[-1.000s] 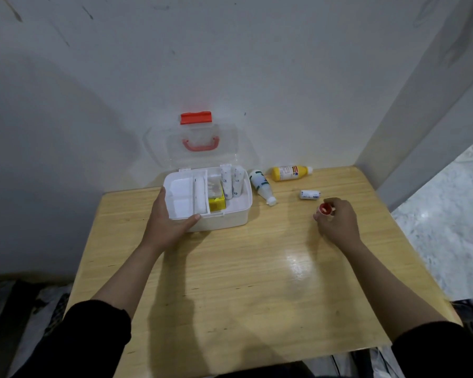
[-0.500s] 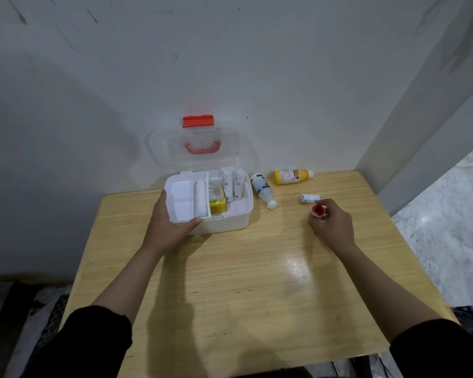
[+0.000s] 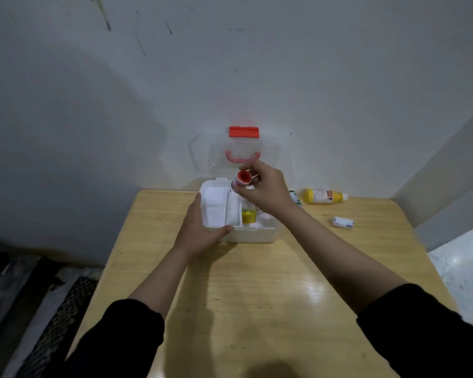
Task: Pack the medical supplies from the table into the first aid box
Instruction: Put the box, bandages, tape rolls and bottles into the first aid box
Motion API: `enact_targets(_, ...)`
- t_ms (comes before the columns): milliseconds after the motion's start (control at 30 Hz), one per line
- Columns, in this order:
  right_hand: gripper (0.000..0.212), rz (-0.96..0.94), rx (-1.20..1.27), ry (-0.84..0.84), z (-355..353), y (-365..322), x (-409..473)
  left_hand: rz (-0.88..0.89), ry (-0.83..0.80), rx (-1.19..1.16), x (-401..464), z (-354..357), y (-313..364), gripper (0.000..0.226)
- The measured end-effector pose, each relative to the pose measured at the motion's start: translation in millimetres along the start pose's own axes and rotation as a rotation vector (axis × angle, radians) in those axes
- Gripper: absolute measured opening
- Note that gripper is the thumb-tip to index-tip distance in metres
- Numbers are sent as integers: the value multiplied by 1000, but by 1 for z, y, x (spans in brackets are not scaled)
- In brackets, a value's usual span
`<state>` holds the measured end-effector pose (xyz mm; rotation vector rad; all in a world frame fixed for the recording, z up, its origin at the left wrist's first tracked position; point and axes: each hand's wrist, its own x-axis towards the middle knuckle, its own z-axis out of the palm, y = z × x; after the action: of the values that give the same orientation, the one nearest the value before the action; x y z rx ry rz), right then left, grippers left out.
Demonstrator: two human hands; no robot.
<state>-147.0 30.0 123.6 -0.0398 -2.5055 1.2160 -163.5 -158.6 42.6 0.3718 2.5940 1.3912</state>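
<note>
Right fingers (image 3: 258, 169) pinch a round red-cored roll (image 3: 242, 180); left fingers (image 3: 196, 203) clasp the white plastic box (image 3: 253, 236).

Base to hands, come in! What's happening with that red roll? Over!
Left hand grips white box corner. Right hand pinches red roll above the box, lid open. Drop path looks clear.
</note>
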Motion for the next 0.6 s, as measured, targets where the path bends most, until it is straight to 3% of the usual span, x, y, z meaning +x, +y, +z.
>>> enact_targets(300, 29, 54, -167, -261, 75, 5, 36, -71, 0, -17, -1, 0, 0, 119)
enact_targets(600, 37, 104, -218, -346, 70, 5, 48, -117, -21, -38, 2, 1, -4, 121)
